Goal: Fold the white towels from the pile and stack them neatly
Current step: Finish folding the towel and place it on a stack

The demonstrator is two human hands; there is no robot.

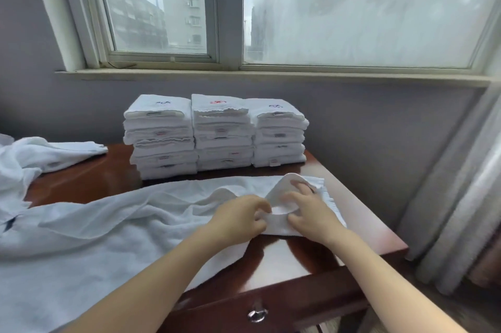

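Left hand (242,214), right hand (307,213), towel (130,227) hem

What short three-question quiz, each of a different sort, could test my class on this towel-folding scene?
1. How many stacks of folded towels stand on the table?
2. True or false: the left hand lies idle, holding nothing.
3. The mark on the middle stack's top towel is: A red, B green, C black?
Key: 1 three; 2 false, it and the right hand pinch the spread towel; 3 A.
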